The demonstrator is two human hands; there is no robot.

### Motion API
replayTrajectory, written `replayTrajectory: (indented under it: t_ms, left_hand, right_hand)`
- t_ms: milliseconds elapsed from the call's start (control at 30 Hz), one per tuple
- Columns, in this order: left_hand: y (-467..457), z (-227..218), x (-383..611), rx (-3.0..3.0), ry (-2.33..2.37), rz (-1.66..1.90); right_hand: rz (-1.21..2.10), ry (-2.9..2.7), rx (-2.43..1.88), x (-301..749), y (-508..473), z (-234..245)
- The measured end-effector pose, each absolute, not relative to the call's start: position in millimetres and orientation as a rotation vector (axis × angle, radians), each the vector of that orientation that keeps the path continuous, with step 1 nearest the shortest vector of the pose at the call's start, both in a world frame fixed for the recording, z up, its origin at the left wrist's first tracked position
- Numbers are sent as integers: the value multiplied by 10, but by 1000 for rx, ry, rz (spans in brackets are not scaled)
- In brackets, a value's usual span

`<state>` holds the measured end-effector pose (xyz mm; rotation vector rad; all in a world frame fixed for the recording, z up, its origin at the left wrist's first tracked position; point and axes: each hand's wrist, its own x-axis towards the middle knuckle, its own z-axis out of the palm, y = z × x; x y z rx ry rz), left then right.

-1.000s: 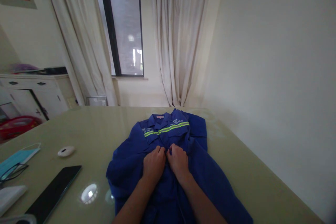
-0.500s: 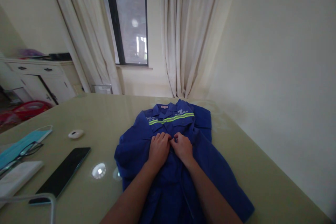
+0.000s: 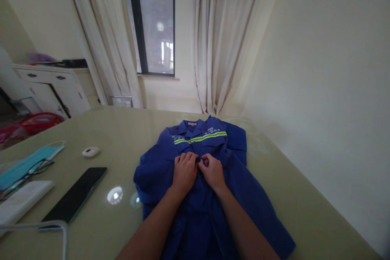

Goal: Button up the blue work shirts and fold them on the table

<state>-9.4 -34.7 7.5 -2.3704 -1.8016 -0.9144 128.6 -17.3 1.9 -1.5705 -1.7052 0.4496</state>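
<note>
A dark blue work jacket [image 3: 243, 195] with a yellow-green reflective stripe across the chest lies front up on the table, its collar at the far end. My left hand [image 3: 185, 170] is closed on the jacket's front edge, just below the stripe. Right beside it, my right hand [image 3: 212, 170] pinches the cloth at the same front opening. A small dark spot shows between the fingertips, too small to make out. Both sleeves are spread out to the sides, and my forearms cover part of the lower front.
On the left of the glossy table [image 3: 122, 130] lie a phone [image 3: 76, 195], a white oval case [image 3: 90, 152], a white power bank [image 3: 26, 199], glasses [image 3: 36, 168] and a blue face mask [image 3: 30, 162]. A pale cable [image 3: 64, 239] curves at the near left. A wall stands along the right.
The view has shifted slightly, so things appear a little further right. Both hands stay at the jacket's front, and the dark spot between the fingertips shows more clearly.
</note>
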Motion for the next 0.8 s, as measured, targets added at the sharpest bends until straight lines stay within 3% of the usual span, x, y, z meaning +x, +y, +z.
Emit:
replayTrajectory:
  t_ms: [300, 800]
  left_hand:
    - [-316, 102, -123, -2418, -1842, -899]
    - [-271, 155, -142, -2478, -1811, -995]
  right_hand:
    - [448, -1732, -1496, 1275, -205, 78]
    - [206, -1847, -1817, 1191, -263, 130]
